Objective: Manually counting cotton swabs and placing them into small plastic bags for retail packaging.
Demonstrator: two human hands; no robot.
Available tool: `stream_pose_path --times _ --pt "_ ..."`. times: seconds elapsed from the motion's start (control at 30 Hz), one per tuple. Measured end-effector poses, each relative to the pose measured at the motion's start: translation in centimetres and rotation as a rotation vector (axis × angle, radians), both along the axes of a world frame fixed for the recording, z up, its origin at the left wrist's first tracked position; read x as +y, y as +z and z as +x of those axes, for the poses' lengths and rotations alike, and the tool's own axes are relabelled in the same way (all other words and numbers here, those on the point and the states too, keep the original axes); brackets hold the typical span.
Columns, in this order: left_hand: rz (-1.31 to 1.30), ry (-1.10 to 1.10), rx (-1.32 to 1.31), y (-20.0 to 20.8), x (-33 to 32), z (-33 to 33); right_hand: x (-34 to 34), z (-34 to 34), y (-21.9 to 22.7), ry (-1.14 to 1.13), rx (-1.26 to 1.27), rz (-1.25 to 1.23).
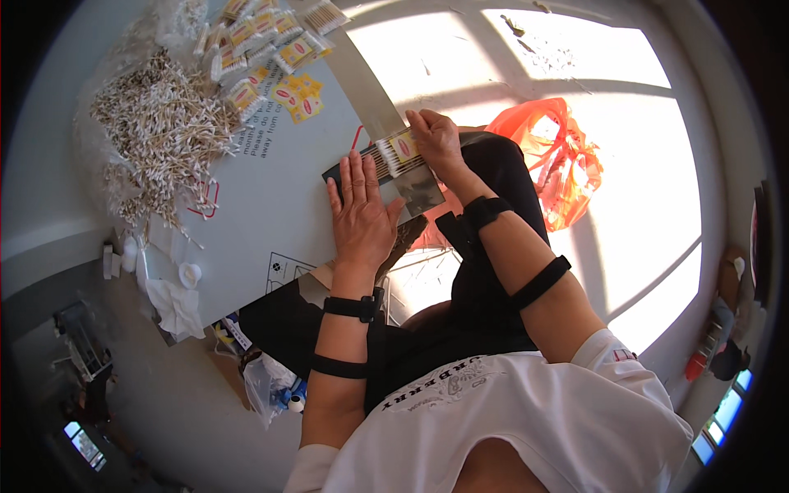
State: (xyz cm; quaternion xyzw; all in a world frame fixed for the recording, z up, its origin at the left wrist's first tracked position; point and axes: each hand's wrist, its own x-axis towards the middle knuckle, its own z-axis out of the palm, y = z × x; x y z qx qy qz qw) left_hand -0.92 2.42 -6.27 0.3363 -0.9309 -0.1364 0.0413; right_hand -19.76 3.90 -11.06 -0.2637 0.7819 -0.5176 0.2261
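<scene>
My left hand (362,209) lies flat, fingers stretched out, over one end of a row of cotton swabs at the edge of the grey board. Under its fingertips is a dark strip (333,175). A small clear packet of cotton swabs (403,148) with a yellow label sits between my hands. Its far right end is in my right hand (437,141), whose fingers are curled closed. Beneath the packet is a shiny metal plate (421,193). The fingers of my right hand hide that end of the packet.
A big heap of loose cotton swabs (160,123) spills from a plastic bag on the board (271,197). Filled swab packets (246,37) and yellow label cards (300,97) lie beside it. A red plastic bag (555,164) rests on the sunlit floor at right.
</scene>
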Motion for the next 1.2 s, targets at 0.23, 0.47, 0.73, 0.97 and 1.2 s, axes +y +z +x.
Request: stream_pose_path --times 0.23,0.47,0.73,0.97,1.2 --pt "0.092 0.036 0.261 -1.0 -0.4 -1.0 0.2 -0.6 -0.7 -0.010 0.089 0.048" --pt "0.534 0.370 1.071 -1.6 -2.3 -2.6 0.9 -1.0 -0.3 -0.168 -0.802 -0.163" --pt "0.709 0.411 1.250 -1.0 -1.7 -4.8 0.7 -0.3 -1.3 -0.125 -0.727 -0.206" --pt "0.731 0.418 1.280 -1.1 -1.5 -6.0 0.8 -0.1 -0.5 -0.125 -0.773 -0.249" --pt "0.773 0.432 1.341 -1.4 -1.0 -7.2 1.1 -0.5 -1.5 -0.026 -0.701 -0.294"
